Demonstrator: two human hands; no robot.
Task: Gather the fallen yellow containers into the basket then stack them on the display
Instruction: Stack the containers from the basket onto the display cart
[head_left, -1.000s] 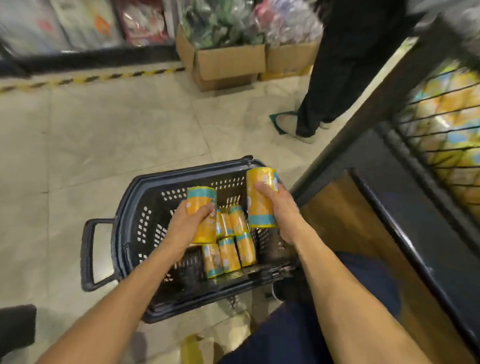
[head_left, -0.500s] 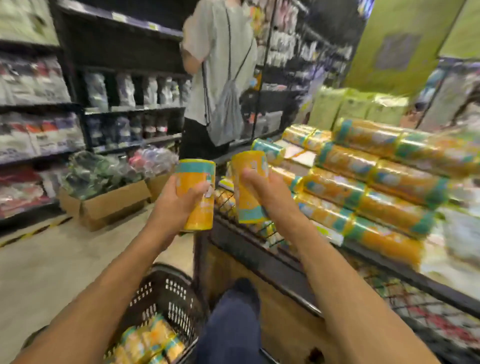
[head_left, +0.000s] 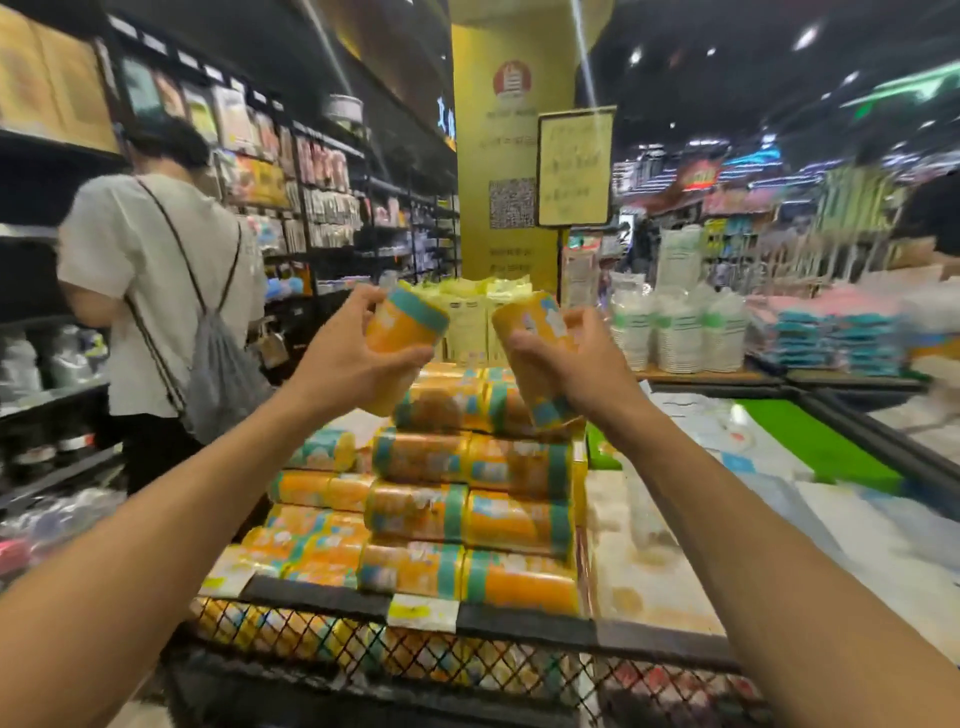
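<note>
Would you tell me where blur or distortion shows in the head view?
Head view: motion blur throughout, worst at the right edge; the left hand and right hand hold smeared yellow containers; the stacked display is fairly sharp; wide-angle distortion bows the shelving.

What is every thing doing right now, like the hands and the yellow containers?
Left hand: gripping a yellow container.
Right hand: gripping another one.
Left container: held in the air, tilted, not yet stacked.
Right container: held in the air, tilted, not yet stacked.
Stack: containers lying on their sides in rows on the display.
Shopper: standing, back turned, facing the shelves.
</note>
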